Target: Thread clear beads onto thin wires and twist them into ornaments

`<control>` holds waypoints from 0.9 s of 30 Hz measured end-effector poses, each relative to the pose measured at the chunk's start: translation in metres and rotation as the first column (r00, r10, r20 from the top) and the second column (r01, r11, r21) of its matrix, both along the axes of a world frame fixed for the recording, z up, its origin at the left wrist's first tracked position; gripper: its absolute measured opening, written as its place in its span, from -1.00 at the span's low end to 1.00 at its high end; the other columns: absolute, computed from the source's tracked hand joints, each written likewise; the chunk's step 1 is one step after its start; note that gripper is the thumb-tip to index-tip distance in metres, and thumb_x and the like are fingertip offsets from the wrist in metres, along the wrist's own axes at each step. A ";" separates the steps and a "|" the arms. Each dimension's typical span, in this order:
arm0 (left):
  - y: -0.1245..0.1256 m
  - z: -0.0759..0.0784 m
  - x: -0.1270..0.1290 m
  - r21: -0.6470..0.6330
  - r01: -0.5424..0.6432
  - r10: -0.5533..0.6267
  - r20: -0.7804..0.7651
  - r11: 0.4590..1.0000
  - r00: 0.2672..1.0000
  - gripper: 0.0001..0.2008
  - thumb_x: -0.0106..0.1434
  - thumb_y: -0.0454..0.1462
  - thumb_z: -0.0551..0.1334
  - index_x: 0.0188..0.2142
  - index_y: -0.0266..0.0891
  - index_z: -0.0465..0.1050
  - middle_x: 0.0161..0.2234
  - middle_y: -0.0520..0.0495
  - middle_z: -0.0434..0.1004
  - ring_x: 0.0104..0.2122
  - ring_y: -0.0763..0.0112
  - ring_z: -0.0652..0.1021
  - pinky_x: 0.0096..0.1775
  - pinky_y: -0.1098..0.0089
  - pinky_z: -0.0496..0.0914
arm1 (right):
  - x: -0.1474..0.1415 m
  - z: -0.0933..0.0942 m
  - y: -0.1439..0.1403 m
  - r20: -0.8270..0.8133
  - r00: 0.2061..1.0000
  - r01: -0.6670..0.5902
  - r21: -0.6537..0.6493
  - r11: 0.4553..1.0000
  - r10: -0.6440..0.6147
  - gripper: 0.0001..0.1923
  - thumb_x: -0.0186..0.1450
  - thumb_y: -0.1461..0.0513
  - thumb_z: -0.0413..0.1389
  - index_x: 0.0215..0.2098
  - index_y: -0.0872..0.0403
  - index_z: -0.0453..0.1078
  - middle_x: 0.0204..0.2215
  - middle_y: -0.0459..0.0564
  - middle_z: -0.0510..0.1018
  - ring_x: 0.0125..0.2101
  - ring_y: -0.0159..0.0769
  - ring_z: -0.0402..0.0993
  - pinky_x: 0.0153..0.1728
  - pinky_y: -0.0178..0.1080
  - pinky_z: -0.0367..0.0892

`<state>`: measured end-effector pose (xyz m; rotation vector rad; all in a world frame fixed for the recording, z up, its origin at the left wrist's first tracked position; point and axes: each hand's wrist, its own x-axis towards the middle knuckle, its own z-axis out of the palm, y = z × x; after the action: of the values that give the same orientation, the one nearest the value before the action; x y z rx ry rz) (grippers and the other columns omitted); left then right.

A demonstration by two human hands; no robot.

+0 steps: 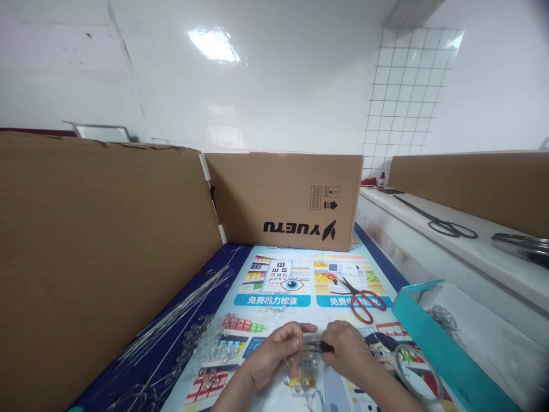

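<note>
My left hand (277,352) is closed in a pinch at the front middle of the table. A strand of clear beads (300,383) hangs at its fingers, partly hidden by them. My right hand (346,346) is wrapped around small dark pliers (316,346), their narrow jaws pointing left to the left fingertips. What lies between the jaws is too small to tell. A thin looped wire (316,401) shows just below the beads. Left of my left hand, many loose clear beads (214,337) lie in a spread pile.
Red-handled scissors (364,302) lie ahead to the right. Right of my hands are a wire coil (418,372) and a teal-edged box (454,349) holding metal pieces. Long thin wires (180,312) lie left. Cardboard panels (283,200) stand behind and left; black scissors (446,226) rest on a white ledge.
</note>
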<state>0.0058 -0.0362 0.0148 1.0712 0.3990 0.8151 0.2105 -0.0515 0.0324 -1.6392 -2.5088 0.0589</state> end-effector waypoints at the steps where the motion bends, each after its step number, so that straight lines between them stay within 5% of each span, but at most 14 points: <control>1: 0.000 -0.001 0.000 -0.008 0.014 -0.014 0.017 1.000 1.000 -0.82 0.17 -0.21 0.23 -0.39 -0.29 0.32 0.04 -0.19 0.29 -0.67 0.63 0.45 -0.57 0.52 0.21 | -0.001 0.000 -0.001 -0.003 1.000 -0.016 0.000 1.000 0.016 -0.88 0.10 0.25 0.05 -0.43 0.05 0.42 -0.43 -0.06 0.48 -0.34 -0.29 0.33 -0.31 -0.30 0.08; 27: 0.001 -0.004 -0.003 -0.080 0.108 -0.108 0.010 0.991 0.994 -0.81 0.10 -0.22 0.30 -0.43 -0.31 0.37 0.00 -0.19 0.38 -0.70 0.59 0.48 -0.69 0.56 0.15 | -0.011 0.002 -0.012 0.024 0.996 -0.086 0.005 0.996 0.086 -0.84 0.13 0.18 0.06 -0.40 0.05 0.45 -0.44 -0.03 0.52 -0.37 -0.23 0.39 -0.36 -0.26 0.13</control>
<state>0.0026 -0.0354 0.0103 1.0068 0.3625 0.7002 0.1991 -0.0638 0.0348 -1.5378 -2.5945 0.0418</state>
